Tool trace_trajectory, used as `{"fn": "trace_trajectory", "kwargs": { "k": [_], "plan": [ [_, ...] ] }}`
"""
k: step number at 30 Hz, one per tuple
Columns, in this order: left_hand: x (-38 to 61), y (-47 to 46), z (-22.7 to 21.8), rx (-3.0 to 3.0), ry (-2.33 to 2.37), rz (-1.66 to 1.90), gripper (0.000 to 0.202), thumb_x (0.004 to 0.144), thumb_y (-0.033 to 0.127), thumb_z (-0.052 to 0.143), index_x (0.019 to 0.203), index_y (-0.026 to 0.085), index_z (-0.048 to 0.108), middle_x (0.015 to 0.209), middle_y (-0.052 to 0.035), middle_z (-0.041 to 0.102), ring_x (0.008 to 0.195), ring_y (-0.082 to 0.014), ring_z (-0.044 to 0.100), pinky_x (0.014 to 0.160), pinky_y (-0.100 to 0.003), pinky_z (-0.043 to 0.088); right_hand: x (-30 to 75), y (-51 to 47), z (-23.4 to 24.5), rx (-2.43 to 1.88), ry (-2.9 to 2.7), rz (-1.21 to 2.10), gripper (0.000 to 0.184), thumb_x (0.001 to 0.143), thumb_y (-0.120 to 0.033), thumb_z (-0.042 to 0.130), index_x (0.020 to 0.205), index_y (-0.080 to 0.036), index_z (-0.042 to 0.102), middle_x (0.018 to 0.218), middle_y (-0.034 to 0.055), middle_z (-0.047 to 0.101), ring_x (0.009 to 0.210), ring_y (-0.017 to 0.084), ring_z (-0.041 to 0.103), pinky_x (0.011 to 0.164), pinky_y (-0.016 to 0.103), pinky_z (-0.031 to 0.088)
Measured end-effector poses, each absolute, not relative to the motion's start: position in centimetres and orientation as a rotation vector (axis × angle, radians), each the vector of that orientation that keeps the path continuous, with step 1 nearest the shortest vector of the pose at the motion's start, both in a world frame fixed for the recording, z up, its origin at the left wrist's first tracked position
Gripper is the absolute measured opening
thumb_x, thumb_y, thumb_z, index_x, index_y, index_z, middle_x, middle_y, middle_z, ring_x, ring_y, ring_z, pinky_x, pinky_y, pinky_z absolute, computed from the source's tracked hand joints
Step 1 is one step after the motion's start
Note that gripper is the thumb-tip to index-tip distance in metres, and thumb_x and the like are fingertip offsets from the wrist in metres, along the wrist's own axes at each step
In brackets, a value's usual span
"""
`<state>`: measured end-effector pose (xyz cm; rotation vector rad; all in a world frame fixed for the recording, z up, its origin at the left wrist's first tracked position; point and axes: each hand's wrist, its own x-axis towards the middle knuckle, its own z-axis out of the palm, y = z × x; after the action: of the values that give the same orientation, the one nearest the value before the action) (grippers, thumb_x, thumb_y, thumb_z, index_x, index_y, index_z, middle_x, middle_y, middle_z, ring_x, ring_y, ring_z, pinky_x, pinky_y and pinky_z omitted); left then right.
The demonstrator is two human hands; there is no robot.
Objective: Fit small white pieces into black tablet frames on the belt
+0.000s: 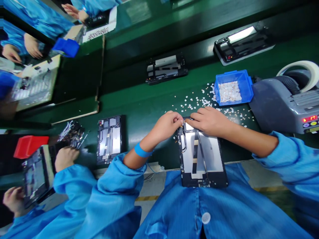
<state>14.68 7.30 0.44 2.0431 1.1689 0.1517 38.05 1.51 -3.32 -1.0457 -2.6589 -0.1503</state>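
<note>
An opened tablet (214,149), its silver battery plates and flat ribbon cables exposed, lies at the bench's front edge, overhanging toward my body. My left hand (169,124), a blue band at its wrist, has thumb and forefinger pinched together at the tablet's top left corner. Whatever is between those fingertips is too small to make out. Bent and close together, the fingers of my right hand (209,121) point left over the tablet's top edge. Their tips touch the area beside my left fingertips, and what they grip is hidden.
Small white pieces (196,103) lie scattered by a blue bin (234,88) holding more. A tape dispenser (279,99) stands right. Other opened tablets rest left (109,139), behind (166,68) and far right (241,44). A co-worker's hand (66,157) is at left, near a red bin (30,146).
</note>
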Motion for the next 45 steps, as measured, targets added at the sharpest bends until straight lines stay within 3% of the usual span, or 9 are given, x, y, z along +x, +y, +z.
{"fn": "trace_trajectory", "kwargs": {
  "k": [6,19,28,45],
  "plan": [
    [15.0,7.0,0.5,2.165,1.188,0.107,0.014,0.095,0.021,0.059,0.085,0.02,0.07,0.086,-0.0044,0.066,0.087,-0.0217,0.062,0.079,-0.034,0.047,38.0,1.5,-3.4,-1.054,-2.649,-0.181,0.033,0.105,-0.016,0.047,0.13,-0.016,0.069,0.094,0.0073,0.069,0.082,0.021,0.044,0.069,0.037,0.02],
    [15.2,7.9,1.2,1.939,1.142,0.076,0.017,0.092,0.024,0.06,0.078,0.017,0.068,0.071,0.0005,0.064,0.065,-0.0141,0.054,0.062,-0.028,0.039,37.8,1.6,-3.0,-1.076,-2.72,-0.194,0.031,0.103,-0.013,0.049,0.127,-0.015,0.068,0.094,0.0075,0.067,0.082,0.021,0.042,0.069,0.037,0.018],
    [15.7,6.7,0.3,2.172,1.263,0.145,0.016,0.094,0.016,0.057,0.083,0.018,0.068,0.081,-0.0037,0.066,0.084,-0.0207,0.059,0.077,-0.033,0.045,37.8,1.6,-2.9,-1.073,-2.714,-0.198,0.03,0.104,-0.015,0.049,0.128,-0.016,0.069,0.094,0.0073,0.068,0.083,0.022,0.045,0.07,0.037,0.02],
    [15.7,4.5,-2.1,2.21,1.35,0.429,0.012,0.099,0.016,0.057,0.087,0.02,0.059,0.087,-0.004,0.06,0.09,-0.022,0.056,0.079,-0.035,0.042,37.7,1.6,-3.0,-1.09,-2.709,-0.195,0.032,0.106,-0.015,0.047,0.129,-0.016,0.069,0.095,0.0074,0.069,0.082,0.022,0.046,0.069,0.037,0.021]
  ]
}}
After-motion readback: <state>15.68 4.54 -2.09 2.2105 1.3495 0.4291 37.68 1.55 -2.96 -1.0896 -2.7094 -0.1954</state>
